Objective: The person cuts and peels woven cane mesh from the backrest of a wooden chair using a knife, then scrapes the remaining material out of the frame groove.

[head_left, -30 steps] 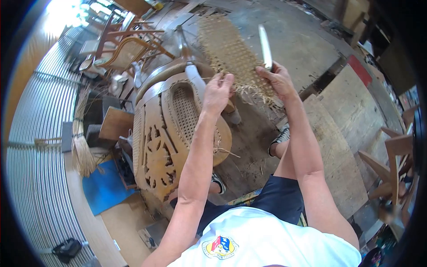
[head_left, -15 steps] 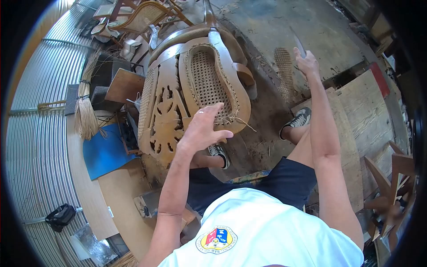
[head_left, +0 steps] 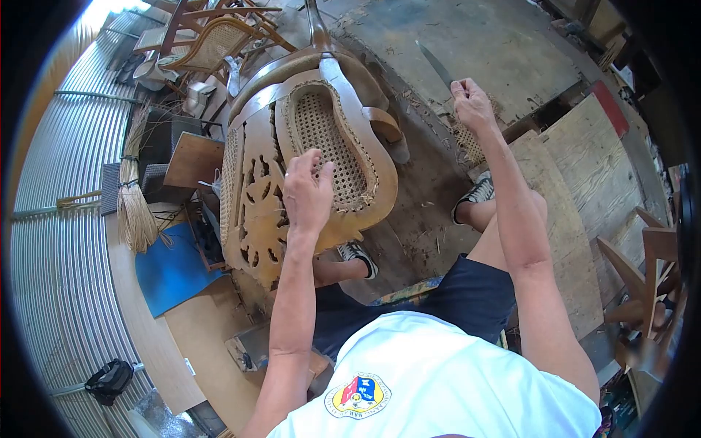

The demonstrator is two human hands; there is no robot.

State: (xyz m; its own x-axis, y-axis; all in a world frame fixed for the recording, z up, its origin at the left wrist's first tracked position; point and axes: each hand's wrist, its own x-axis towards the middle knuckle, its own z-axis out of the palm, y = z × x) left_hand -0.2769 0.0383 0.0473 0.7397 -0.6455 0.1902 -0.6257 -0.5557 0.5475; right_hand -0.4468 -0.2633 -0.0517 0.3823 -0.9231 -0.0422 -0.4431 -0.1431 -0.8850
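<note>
Chair (head_left: 330,131) is near the left hand (head_left: 307,196), grip loosely spread; the right hand (head_left: 475,107) clasps a knife (head_left: 437,66).

L hand (head_left: 305,191): carved chair back (head_left: 259,142) directly below, blocks way down; open air twd R hand (head_left: 475,106), above chair armrest (head_left: 385,124). Knife (head_left: 434,64) juts fwd-L of R hand.

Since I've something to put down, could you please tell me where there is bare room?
Mostly bare: plywood between the right forearm and red strip; floor panel beyond the knife. Crowded: around the strand bundle and upper-left chair.
</note>
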